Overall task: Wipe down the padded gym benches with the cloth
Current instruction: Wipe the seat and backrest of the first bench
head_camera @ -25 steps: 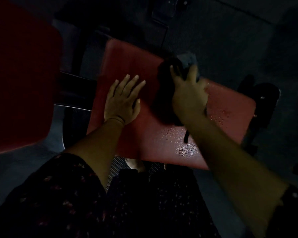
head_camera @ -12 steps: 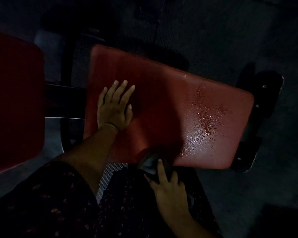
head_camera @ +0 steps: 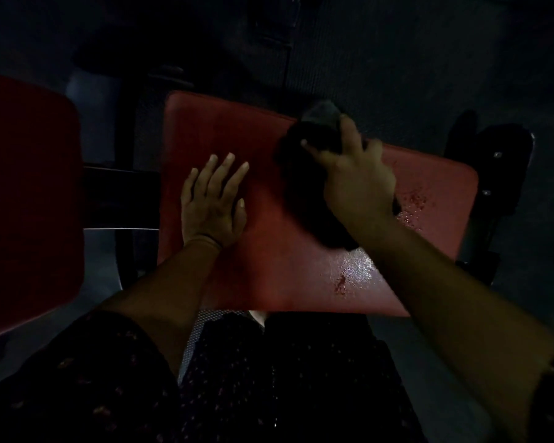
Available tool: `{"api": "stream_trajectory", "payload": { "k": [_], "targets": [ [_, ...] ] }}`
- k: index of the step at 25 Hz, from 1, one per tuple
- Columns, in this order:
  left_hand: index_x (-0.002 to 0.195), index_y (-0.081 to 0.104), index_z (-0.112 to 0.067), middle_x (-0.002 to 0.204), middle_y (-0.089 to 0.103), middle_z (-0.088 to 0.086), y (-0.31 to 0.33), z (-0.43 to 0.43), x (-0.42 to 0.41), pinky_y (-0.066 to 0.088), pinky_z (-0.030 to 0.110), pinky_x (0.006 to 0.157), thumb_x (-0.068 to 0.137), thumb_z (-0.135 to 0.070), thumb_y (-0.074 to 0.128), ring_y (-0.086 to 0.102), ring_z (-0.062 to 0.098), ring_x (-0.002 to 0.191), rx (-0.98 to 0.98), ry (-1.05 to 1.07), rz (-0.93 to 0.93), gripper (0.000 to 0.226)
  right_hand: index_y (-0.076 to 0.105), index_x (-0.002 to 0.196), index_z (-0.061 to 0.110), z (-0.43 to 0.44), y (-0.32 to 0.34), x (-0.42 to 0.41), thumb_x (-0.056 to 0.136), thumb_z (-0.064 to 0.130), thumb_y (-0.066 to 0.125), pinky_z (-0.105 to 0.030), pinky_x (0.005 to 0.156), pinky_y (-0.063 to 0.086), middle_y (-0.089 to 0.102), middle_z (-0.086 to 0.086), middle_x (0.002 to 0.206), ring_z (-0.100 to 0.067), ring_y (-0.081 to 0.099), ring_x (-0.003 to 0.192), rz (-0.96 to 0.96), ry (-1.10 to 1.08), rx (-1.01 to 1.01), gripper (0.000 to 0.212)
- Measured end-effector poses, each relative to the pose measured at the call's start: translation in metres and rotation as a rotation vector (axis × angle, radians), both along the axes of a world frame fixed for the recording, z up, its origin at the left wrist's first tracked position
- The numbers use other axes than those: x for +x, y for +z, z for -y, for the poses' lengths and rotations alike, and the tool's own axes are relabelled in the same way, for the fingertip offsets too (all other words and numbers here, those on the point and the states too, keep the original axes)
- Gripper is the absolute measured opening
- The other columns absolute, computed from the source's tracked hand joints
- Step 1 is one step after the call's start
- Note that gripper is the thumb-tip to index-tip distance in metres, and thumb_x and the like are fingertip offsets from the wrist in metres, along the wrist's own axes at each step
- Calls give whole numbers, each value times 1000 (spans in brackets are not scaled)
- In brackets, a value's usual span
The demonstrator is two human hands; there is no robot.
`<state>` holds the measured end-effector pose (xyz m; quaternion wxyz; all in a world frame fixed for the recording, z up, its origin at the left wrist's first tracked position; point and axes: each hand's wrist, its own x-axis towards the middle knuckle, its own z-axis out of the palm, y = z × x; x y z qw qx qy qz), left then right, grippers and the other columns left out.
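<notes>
A red padded bench pad (head_camera: 269,270) fills the middle of the dim view. My left hand (head_camera: 213,204) lies flat on its left part, fingers straight and spread. My right hand (head_camera: 354,177) grips a dark cloth (head_camera: 314,148) and holds it down on the pad near the far edge. The cloth is bunched, with a grey end sticking out past my fingers. Wet droplets (head_camera: 355,271) shine on the pad's near right part and beside my right wrist.
A second red pad (head_camera: 26,199) stands at the left, joined by a dark metal frame (head_camera: 119,193). A black bracket with bolts (head_camera: 496,174) is at the pad's right end. Dark floor surrounds the bench. My dark patterned clothing covers the bottom.
My right hand swept the cloth from the far edge to the pad's near edge, then back to the far edge. My left hand stayed flat in place.
</notes>
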<state>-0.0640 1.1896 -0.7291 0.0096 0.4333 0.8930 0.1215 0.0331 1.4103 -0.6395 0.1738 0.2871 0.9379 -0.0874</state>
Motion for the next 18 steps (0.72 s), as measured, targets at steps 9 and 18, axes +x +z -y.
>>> {"api": "stream_trajectory", "payload": {
  "k": [9, 18],
  "targets": [
    [144, 41, -24, 150, 38, 7, 5, -3, 1, 25, 51, 112, 90, -25, 43, 35, 31, 137, -43, -46, -34, 54, 20, 150, 45, 2, 5, 30, 97, 15, 48, -43, 77, 49, 16, -19, 153, -39, 44, 117, 55, -300, -85, 67],
    [118, 66, -17, 134, 59, 10, 20, -88, 26, 34, 50, 108, 84, -21, 55, 51, 30, 124, 131, -336, 15, 36, 63, 128, 30, 148, 24, 210, 61, 18, 67, -44, 51, 54, 44, -31, 140, -47, 61, 83, 134, -107, -241, 69]
  ]
}}
